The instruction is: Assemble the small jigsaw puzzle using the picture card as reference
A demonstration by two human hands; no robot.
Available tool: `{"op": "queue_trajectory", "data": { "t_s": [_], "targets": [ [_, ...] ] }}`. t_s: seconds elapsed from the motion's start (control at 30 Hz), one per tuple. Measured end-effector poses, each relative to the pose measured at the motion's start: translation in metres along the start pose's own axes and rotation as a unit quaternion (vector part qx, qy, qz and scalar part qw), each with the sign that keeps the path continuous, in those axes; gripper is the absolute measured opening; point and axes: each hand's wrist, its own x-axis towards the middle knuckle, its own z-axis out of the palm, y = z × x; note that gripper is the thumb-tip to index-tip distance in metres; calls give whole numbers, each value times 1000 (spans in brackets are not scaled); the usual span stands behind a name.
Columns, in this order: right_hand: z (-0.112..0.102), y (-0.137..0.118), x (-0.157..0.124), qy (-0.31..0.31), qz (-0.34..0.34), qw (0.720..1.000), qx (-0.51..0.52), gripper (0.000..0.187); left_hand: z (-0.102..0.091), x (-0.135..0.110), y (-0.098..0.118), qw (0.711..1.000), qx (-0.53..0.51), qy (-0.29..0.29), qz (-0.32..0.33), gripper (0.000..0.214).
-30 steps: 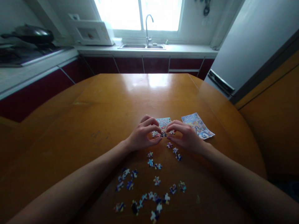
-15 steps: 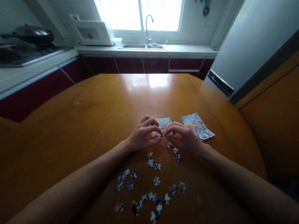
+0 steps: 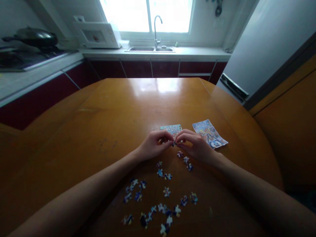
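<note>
My left hand (image 3: 153,145) and my right hand (image 3: 195,145) meet at the middle of a round wooden table (image 3: 103,112), fingers curled and pinched together on a small jigsaw piece (image 3: 174,143) between their tips. Just behind the fingers lies a partly built puzzle (image 3: 171,128), colourful and rectangular. To its right lies a printed picture card (image 3: 209,134). Several loose puzzle pieces (image 3: 158,197) are scattered on the table between my forearms, a few of them (image 3: 185,160) close under my right hand.
Beyond the table runs a kitchen counter with a sink and tap (image 3: 156,36) under a bright window. A white microwave (image 3: 97,34) stands to the left, and a black pan (image 3: 34,36) on the stove. A grey refrigerator (image 3: 261,49) stands at the right.
Both hands have closed in toward each other and lowered slightly, so my left fingers now cover less of the built puzzle. The loose pieces have not moved.
</note>
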Motion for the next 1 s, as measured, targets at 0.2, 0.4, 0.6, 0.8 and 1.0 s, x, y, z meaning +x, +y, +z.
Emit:
{"op": "queue_trajectory", "data": {
  "t_s": [0.2,0.4,0.6,0.8,1.0],
  "targets": [
    [2,-3,1,48,34,997,-50,7,4,0,-2,994,-101,-30,-38,21],
    [3,-4,1,108,82,987,-88,12,5,0,-7,987,-144,-5,-66,20],
    [6,-8,0,79,29,994,-67,10,6,2,-5,967,-215,83,-105,30],
    [7,-9,0,89,21,994,-61,6,6,0,0,977,-179,92,-75,35],
    [7,-9,0,87,21,994,-60,7,6,-1,-3,984,-151,89,-45,32]
  ]
}}
